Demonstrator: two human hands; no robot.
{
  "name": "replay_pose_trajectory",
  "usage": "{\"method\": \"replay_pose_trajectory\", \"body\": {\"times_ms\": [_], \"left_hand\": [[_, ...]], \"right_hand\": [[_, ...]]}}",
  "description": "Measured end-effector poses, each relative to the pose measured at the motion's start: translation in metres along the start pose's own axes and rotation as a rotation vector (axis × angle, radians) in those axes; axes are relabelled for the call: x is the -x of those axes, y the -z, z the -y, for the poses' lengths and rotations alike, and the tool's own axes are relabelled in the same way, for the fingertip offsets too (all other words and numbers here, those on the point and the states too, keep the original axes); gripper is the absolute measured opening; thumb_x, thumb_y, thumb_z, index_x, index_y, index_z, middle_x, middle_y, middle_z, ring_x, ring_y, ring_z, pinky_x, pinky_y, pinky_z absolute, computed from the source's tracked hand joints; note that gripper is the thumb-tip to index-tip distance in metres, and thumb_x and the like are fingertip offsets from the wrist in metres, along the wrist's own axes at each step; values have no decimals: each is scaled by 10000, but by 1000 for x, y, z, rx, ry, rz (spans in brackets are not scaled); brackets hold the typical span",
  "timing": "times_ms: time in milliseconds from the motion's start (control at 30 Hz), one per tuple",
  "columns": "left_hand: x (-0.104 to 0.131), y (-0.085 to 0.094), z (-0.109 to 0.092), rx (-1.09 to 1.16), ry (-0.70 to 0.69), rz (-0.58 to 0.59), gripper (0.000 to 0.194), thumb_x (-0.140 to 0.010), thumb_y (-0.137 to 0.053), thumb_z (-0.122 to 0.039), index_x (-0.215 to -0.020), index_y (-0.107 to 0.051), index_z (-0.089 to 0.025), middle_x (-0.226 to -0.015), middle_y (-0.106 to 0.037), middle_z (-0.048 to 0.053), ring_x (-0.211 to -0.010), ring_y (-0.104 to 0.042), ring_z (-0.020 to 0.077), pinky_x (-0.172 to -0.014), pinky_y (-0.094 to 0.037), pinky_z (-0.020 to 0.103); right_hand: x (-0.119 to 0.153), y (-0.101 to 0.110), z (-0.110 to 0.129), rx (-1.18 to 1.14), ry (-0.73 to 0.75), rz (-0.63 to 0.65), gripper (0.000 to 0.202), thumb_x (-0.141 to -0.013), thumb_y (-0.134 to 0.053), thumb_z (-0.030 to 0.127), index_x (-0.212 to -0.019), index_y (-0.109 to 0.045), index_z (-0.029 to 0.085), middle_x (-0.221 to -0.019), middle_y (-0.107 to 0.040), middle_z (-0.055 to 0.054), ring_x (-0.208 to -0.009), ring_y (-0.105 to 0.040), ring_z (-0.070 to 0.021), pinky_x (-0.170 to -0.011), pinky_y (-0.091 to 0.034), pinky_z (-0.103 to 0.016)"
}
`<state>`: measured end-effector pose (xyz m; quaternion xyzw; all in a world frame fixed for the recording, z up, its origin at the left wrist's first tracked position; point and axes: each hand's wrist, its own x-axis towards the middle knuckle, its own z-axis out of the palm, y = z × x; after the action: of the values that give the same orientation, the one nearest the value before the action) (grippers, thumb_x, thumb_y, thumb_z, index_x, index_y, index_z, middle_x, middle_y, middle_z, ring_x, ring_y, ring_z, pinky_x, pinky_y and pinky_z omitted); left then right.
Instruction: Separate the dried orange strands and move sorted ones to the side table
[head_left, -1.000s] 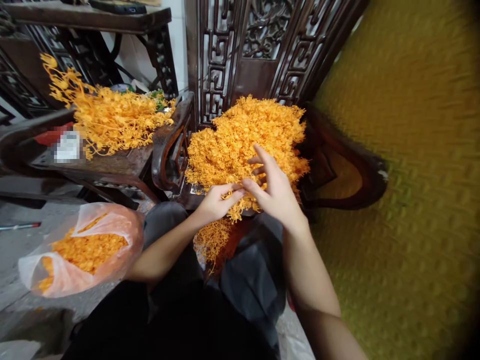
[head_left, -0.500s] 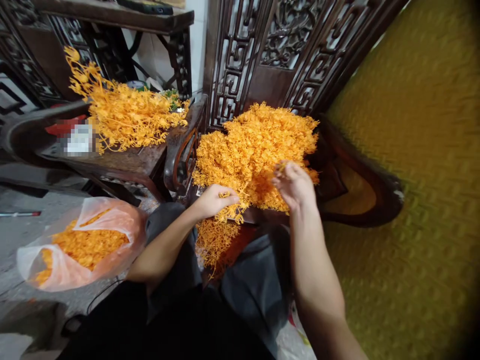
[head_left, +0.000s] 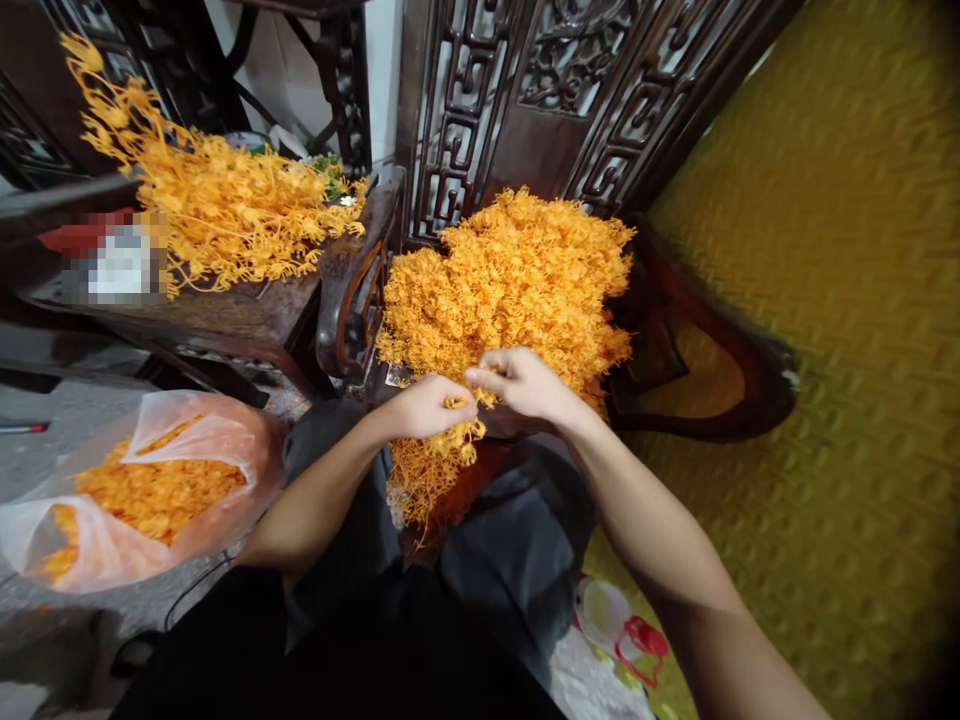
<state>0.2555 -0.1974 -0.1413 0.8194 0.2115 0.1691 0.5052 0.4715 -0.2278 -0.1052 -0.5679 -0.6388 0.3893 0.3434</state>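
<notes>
Left hand (head_left: 431, 407) is pinching an orange sprig (head_left: 466, 437); right hand (head_left: 521, 382) is curling its fingers just beside it, contents unclear. Both are working at the near edge of the big orange heap (head_left: 517, 285), which is resting on the carved chair (head_left: 349, 310). The open bag (head_left: 161, 490) is sitting to the left, holding orange bits.

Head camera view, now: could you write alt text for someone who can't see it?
A left hand holds an orange sprig, the right hand close beside it, before a large frilly orange heap on a carved wooden chair. At left, an orange bunch lies on another wooden seat, with a plastic bag of orange pieces lower down.
</notes>
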Motion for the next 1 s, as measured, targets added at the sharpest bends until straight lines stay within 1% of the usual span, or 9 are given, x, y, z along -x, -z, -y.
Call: {"method": "replay_pose_trajectory", "body": {"times_ms": [100, 167, 333, 433, 567, 633, 733, 933, 1000], "left_hand": [[1, 4, 2, 101, 4, 41, 276, -874, -672, -386, -809, -778, -140, -728, -727, 32, -655, -597, 142, -642, -414, 267], [-1, 6, 6, 130, 31, -51, 294, -881, -668, -416, -821, -764, -145, -789, -742, 42, -723, -624, 160, -702, -450, 284], [-10, 6, 15, 167, 44, -494, 369, -940, -608, -517, -898, -699, -162, -900, -712, 42, -847, -611, 171, -816, -476, 303], [-13, 2, 14, 179, 16, -554, 374, -955, -586, -534, -942, -676, -171, -946, -702, 49, -893, -606, 178, -846, -480, 304], [-15, -9, 8, 220, 22, -506, 338, -951, -586, -515, -915, -627, -182, -882, -646, 21, -824, -566, 157, -803, -471, 286], [-17, -14, 6, 266, 11, -490, 323, -929, -618, -503, -885, -600, -184, -851, -612, 6, -807, -549, 149, -798, -464, 284], [-17, -18, 1, 345, 19, -460, 329, -887, -674, -496, -840, -577, -185, -790, -564, -11, -766, -516, 142, -773, -451, 286], [-6, -4, 0, 546, 128, -528, 352, -777, -779, -455, -784, -551, -186, -724, -542, -20, -676, -489, 122, -671, -424, 267], [-6, 0, 6, 563, 94, -620, 343, -786, -787, -434, -796, -548, -187, -728, -534, -28, -677, -487, 113, -682, -426, 258]], "right_hand": [[-13, 26, -7, -294, 56, -634, 560, -816, -716, 700, -638, -509, 210, -515, -416, 63, -453, -357, -68, -450, -304, -229], [-16, 34, -15, -509, 96, -810, 544, -839, -690, 706, -683, -499, 221, -560, -456, 56, -460, -401, -72, -442, -350, -219], [9, -15, -28, -625, 41, -488, 411, -839, -757, 579, -999, -700, 205, -723, -577, 30, -489, -442, -68, -410, -326, -206], [26, -52, -27, -620, -31, -454, 473, -900, -674, 603, -1196, -699, 235, -634, -457, 66, -463, -364, -80, -404, -282, -206], [33, -70, -16, -275, 114, -527, 404, -907, -705, 519, -1208, -700, 250, -946, -684, -31, -858, -627, -176, -756, -530, -302], [30, -72, -12, -107, 176, -559, 261, -934, -687, 465, -1041, -708, 228, -971, -703, -40, -917, -631, -187, -858, -506, -325], [19, -67, -12, -61, 144, -560, 332, -987, -598, 482, -809, -651, 206, -712, -607, 0, -667, -538, -141, -693, -457, -296], [1, -16, -38, -668, 10, -875, 540, -845, -674, 704, -697, -472, 225, -535, -309, 91, -434, -261, -71, -401, -233, -220], [7, -5, -43, -751, 38, -839, 504, -794, -760, 658, -740, -532, 212, -577, -378, 81, -444, -310, -60, -387, -243, -203]]}}
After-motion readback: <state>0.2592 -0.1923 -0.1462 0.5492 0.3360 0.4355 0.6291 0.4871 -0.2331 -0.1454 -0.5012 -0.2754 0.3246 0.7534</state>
